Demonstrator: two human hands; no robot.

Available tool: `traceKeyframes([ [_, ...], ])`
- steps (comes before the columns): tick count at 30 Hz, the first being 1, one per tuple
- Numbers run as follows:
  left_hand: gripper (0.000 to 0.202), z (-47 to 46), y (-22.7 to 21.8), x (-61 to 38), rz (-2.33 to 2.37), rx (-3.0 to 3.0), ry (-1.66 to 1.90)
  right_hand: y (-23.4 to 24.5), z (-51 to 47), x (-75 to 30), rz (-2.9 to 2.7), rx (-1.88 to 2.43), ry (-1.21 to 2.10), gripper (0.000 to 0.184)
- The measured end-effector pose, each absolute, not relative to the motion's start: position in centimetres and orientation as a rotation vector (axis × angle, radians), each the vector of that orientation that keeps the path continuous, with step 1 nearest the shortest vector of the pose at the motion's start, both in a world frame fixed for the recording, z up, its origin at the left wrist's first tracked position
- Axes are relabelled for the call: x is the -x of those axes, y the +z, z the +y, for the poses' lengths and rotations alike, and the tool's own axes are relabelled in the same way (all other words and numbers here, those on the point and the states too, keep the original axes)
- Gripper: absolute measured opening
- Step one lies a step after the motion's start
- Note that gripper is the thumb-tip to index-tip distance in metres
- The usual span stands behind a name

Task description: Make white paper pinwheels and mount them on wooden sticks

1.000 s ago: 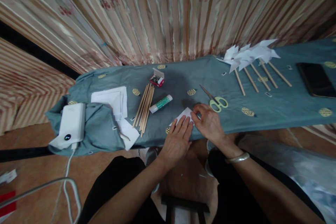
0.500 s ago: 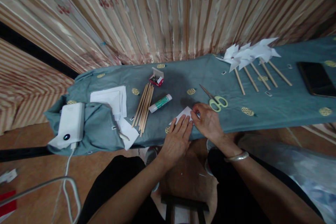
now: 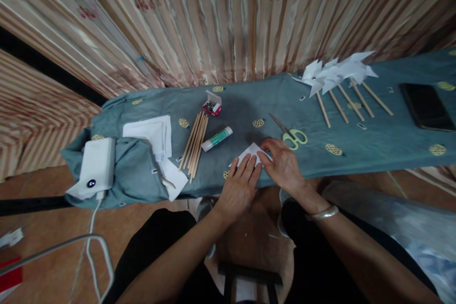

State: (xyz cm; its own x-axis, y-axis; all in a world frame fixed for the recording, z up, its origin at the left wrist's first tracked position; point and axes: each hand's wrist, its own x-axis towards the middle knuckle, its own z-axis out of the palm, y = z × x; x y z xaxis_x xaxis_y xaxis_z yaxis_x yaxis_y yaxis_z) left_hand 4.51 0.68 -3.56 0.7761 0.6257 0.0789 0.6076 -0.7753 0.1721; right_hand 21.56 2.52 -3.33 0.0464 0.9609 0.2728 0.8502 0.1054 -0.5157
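Note:
A small white paper point(image 3: 250, 153) lies on the blue-grey cloth point(image 3: 242, 109) near its front edge. My left hand point(image 3: 239, 186) rests flat on the paper's near side, fingers stretched out together. My right hand point(image 3: 282, 164) presses on the paper's right side, fingertips bent down onto it. Most of the sheet is hidden under both hands. Green-handled scissors point(image 3: 291, 133) lie just beyond my right hand. A glue stick point(image 3: 216, 139) and a bundle of wooden sticks point(image 3: 194, 144) lie to the left.
Finished white paper pinwheels point(image 3: 335, 76) on sticks lie at the back right, beside a dark phone point(image 3: 426, 106). A stack of white paper point(image 3: 149, 133), a white power bank point(image 3: 94, 166) with cable and a small pin box point(image 3: 213, 104) sit on the left. A striped curtain hangs behind.
Both hands stay on the small paper. My right fingertips have shifted slightly along its right edge. The view has tilted a little.

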Motion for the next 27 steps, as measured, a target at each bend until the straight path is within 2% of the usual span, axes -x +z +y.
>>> traceKeyframes([
  [4,0.054,0.7,-3.8,-4.6,1.001,-2.839,0.22,-3.9,1.0,-22.3,-1.835,1.713,0.24,0.035],
  [7,0.051,0.7,-3.8,-4.4,0.996,-2.851,0.22,-4.5,-0.1,-23.1,-1.82,1.727,0.255,0.042],
  [27,0.06,-2.0,-4.1,1.4,1.226,-2.78,0.237,-5.0,-1.9,-25.7,-1.859,1.639,0.245,0.039],
])
